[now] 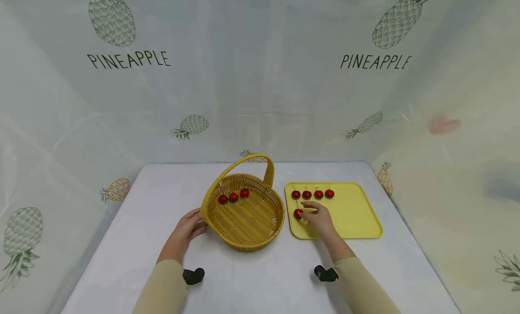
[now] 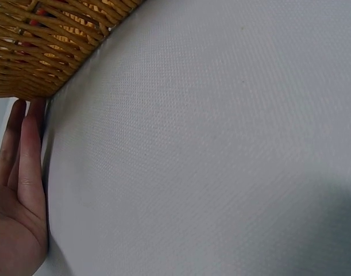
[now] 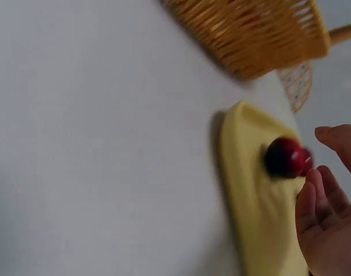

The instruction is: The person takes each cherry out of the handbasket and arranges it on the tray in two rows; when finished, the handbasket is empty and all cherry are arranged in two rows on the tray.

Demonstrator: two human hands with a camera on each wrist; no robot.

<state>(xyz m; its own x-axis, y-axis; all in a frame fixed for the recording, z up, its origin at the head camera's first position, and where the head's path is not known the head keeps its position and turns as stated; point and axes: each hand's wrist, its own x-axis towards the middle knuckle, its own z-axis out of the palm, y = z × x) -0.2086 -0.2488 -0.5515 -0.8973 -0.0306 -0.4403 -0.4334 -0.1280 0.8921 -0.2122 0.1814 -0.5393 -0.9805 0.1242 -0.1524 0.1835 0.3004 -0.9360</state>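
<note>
A yellow woven basket [image 1: 243,221] with an arched handle [image 1: 231,167] stands on the white table, and three red cherries [image 1: 233,197] lie inside it. My left hand [image 1: 190,226] rests at the basket's left side; in the left wrist view its fairly straight fingers [image 2: 29,161] meet the lower wicker wall. Over the left part of a yellow tray [image 1: 353,214] is my right hand [image 1: 320,218], thumb and fingers apart beside a stemmed cherry [image 1: 298,213]. Whether it touches that cherry I cannot tell. Several more cherries [image 1: 318,194] form a row along the tray's back.
The basket and the tray stand side by side with a narrow gap between them. Behind the table [image 1: 118,260] hangs a pale curtain [image 1: 260,79] printed with pineapples. A dark strap piece [image 1: 194,276] shows at the left wrist, and another [image 1: 326,274] at the right.
</note>
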